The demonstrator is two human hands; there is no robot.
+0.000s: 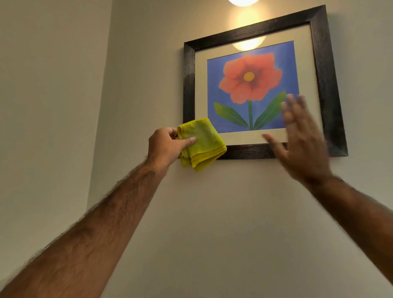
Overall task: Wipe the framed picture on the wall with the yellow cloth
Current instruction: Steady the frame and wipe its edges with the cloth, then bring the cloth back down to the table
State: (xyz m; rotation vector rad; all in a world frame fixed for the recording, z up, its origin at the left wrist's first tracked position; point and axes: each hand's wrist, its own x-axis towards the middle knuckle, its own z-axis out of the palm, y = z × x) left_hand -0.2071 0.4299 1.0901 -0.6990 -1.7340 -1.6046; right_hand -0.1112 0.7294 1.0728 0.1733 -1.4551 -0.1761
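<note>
A framed picture (323, 70) hangs on the wall: dark wooden frame, cream mat, a red flower on blue. My left hand (164, 146) grips a folded yellow cloth (204, 144), which covers the frame's lower left corner. My right hand (297, 140) is raised with its fingers spread, blurred, in front of the picture's lower right part. It holds nothing, and I cannot tell whether it touches the glass.
A lit wall lamp (243, 2) shines just above the frame, and its glow reflects in the glass (248, 43). A wall corner (106, 85) runs down the left side. Plain beige wall (234, 212) lies below the frame.
</note>
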